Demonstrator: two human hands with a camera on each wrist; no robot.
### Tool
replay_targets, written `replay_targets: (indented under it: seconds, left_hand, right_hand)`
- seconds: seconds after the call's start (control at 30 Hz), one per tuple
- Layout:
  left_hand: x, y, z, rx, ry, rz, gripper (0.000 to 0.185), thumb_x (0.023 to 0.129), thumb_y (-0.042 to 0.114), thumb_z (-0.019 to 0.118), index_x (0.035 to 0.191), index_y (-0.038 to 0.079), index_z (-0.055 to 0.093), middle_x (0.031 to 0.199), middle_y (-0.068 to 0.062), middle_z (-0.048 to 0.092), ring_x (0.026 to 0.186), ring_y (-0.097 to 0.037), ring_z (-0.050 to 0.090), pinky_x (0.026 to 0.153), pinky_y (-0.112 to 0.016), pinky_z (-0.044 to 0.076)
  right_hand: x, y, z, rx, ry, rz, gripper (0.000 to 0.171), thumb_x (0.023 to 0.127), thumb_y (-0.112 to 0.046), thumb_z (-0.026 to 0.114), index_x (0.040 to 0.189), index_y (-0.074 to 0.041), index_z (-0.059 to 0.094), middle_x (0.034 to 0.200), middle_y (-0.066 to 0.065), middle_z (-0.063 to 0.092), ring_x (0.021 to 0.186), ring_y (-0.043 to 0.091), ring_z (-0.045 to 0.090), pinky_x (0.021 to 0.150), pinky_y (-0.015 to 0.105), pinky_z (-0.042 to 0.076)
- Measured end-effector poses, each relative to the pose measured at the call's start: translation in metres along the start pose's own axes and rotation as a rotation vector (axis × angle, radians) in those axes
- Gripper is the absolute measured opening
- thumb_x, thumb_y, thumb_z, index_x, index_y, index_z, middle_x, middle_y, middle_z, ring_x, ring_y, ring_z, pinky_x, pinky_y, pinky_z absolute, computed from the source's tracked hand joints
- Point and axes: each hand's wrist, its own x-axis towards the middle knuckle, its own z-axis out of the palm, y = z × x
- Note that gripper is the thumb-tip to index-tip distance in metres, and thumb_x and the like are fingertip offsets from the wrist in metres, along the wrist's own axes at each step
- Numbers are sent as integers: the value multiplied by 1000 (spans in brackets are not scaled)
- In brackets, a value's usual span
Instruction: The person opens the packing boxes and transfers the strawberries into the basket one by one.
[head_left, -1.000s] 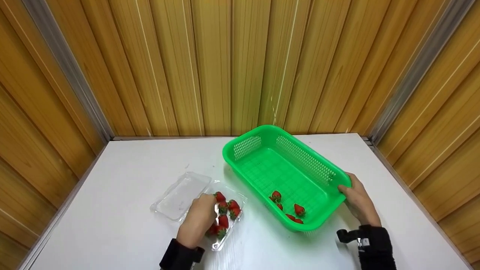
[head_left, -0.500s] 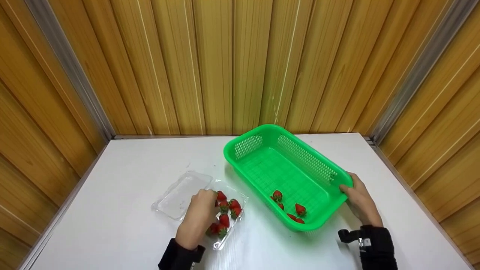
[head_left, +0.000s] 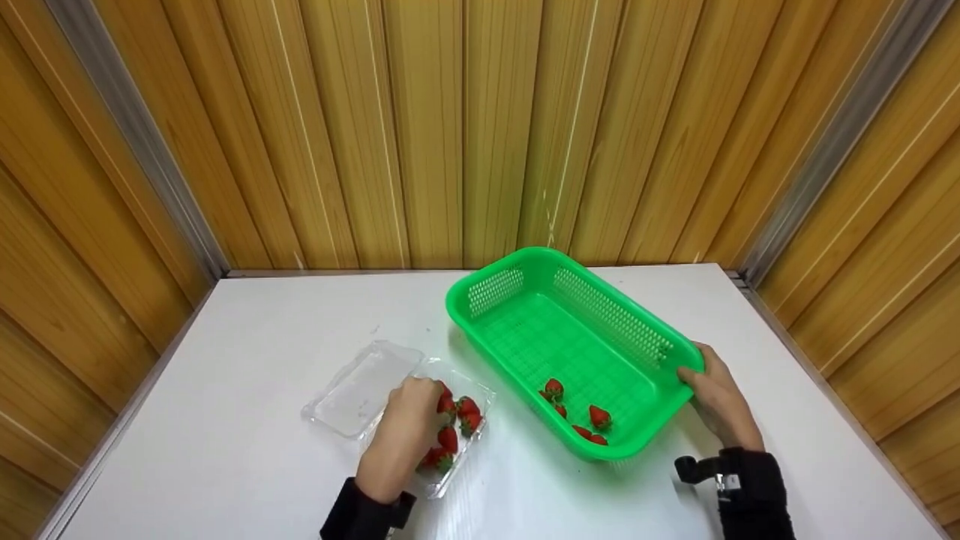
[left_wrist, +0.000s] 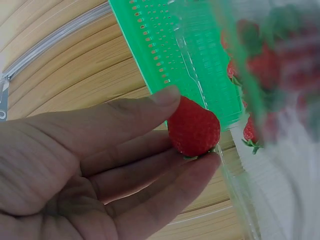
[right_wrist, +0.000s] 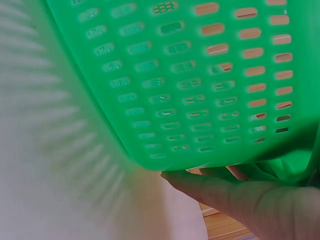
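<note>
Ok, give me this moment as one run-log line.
left hand: pinches one strawberry | right hand: holds green basket by one end | basket: several strawberries inside | clear box: lid open, more strawberries inside

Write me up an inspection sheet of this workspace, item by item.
Surface: white table, a few small marks behind the lid.
Job's things: green basket with several strawberries at its near end; clear tub holding more; lid lying beside the tub.
Clutter: nothing seen.
Hands: left hand pinches one strawberry between thumb and fingers; right hand grips the basket's rim at the near right end. Black bands on both wrists.
Cables: nothing seen.
Surroundings: wood-look panels at the back and both sides, grey strips at the two corners.
</note>
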Motion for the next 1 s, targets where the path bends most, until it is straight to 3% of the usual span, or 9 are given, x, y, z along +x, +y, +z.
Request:
replay_targets:
  seconds: [0.17,0.43,0.6,0.77,1.0]
  left_hand:
    - [0,3,-1,2,28,29,25,74,1,76,61,10,57,63,-1,54,61,-15,53,52,-29,43]
    - [4,11,0,82,159,172,26,67,-2,75,57,8,53,57,-2,53,61,-23,59,54,-35,45]
    - [6,21,-1,86,138,169,25,69,-2,76,61,8,55,62,-4,56,64,-26,61,57,-38,47]
    - [11,29,0,71,132,197,31,71,-12,64,57,10,46,58,-4,52,58,-23,58,51,-34,45]
    - [15,38,2,66,156,219,40,69,-17,56,54,13,35,52,0,41,51,-13,42,44,-29,35]
  right_hand:
    - [0,0,0,-16,-1,2,62,91,1,36,146,3,7,140,27,24,122,33,37,89,29,47]
    - [0,1,-1,-3,4,-3,59,93,1,36,146,3,8,139,26,25,118,31,40,88,29,48]
    - [0,1,0,-2,3,0,59,94,0,37,145,3,9,138,25,26,116,30,42,87,29,48]
    - [-1,1,-1,13,3,-7,58,93,1,36,144,4,9,137,26,25,117,32,41,88,30,48]
    - [0,0,-1,-5,6,-12,59,93,1,37,145,5,9,139,26,25,121,33,38,88,29,48]
